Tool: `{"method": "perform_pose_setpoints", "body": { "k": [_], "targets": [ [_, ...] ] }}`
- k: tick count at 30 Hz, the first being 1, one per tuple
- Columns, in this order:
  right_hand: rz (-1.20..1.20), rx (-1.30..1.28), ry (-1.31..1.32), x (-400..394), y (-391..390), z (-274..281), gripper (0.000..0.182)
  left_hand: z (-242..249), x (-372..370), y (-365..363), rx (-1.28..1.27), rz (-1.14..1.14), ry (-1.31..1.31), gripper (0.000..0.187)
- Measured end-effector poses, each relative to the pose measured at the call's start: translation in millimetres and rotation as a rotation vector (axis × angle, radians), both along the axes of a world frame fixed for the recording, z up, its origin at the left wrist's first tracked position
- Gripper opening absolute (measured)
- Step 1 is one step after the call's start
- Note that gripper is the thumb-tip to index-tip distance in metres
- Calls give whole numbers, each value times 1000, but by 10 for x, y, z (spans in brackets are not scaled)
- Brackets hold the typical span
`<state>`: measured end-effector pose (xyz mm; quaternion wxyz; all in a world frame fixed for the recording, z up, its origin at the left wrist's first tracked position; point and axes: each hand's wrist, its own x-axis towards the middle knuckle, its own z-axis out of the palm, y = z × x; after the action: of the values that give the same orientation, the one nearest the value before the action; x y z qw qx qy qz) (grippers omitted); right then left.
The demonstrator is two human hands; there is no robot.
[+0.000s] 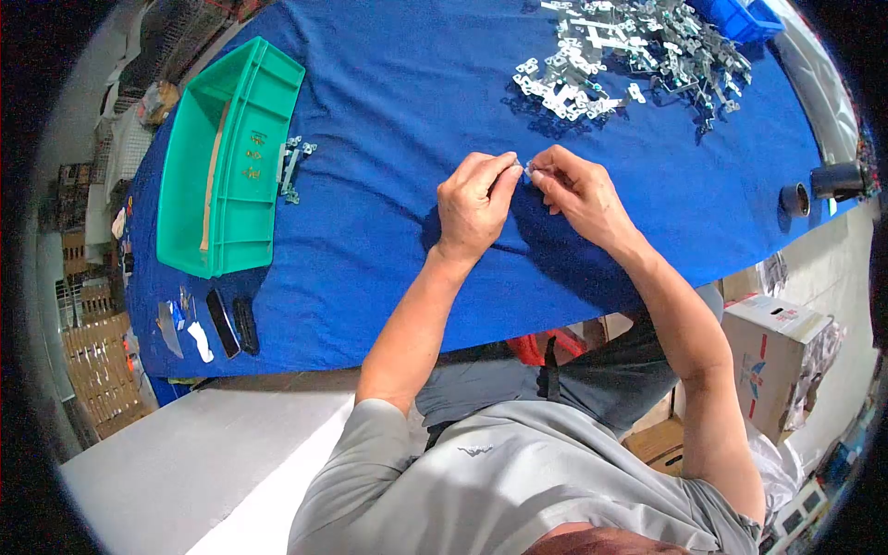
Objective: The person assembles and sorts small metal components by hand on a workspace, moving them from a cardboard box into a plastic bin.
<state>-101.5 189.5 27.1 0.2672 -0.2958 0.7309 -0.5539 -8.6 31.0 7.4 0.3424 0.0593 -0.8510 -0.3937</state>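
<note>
Both hands meet above the blue cloth (370, 231), nearly touching at the fingertips. My left hand (476, 199) is closed in a pinch, thumb against forefinger. My right hand (578, 190) pinches too, its other fingers curled. Between the fingertips shows a small pale, shiny piece (524, 168), too small to name and mostly hidden by the fingers. Beyond my right hand lies a heap of silvery metal brackets (592, 74), spread over the cloth. A few similar metal parts (291, 171) rest against the green crate at the left.
A green plastic crate (245, 236) stands on the left. Dark flat objects (222, 322) lie near the front left edge. At the back right is a blue bin (749, 23); a tape roll (794, 200) and a dark cup (837, 180) are at the right edge. A cardboard box (763, 356) stands below.
</note>
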Motion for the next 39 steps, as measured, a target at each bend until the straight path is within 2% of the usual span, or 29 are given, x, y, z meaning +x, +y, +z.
{"method": "perform_pose_setpoints", "body": {
  "k": [2, 4, 9, 11, 13, 15, 22, 29, 32, 34, 39],
  "targets": [
    [5, 43, -4, -2, 5, 11, 15, 4, 4, -2, -4, -12, -8, 14],
    [-40, 34, 358, -5, 4, -24, 16, 12, 8, 3, -8, -23, -16, 14],
    [-160, -130, 202, -66, 7, -95, 17, 28, 14, 11, 15, -13, -33, 12],
    [-195, -101, -56, -77, 17, -64, 17, 41, 9, 0, 44, 19, -23, 12],
    [-149, -123, -65, -71, 12, 9, 20, 51, 8, -13, 73, 49, -14, 13],
    [39, 58, -329, -59, 27, 135, 21, 54, 10, -26, 134, 77, -27, 14],
    [54, 41, -166, -16, 22, 26, 20, 38, 19, -32, 133, 70, -39, 14],
    [29, 68, -130, -21, 18, 21, 18, 30, 19, -14, 195, 64, -56, 15],
    [17, 57, -141, -14, 18, 52, 18, 34, 10, -11, 146, 64, -36, 14],
    [1, 58, -24, -29, 28, 13, 18, 32, 12, -10, 100, 63, -23, 14],
    [-22, 17, 53, 0, 13, -2, 19, 32, 12, -3, 61, 58, -18, 13]
  ]
}}
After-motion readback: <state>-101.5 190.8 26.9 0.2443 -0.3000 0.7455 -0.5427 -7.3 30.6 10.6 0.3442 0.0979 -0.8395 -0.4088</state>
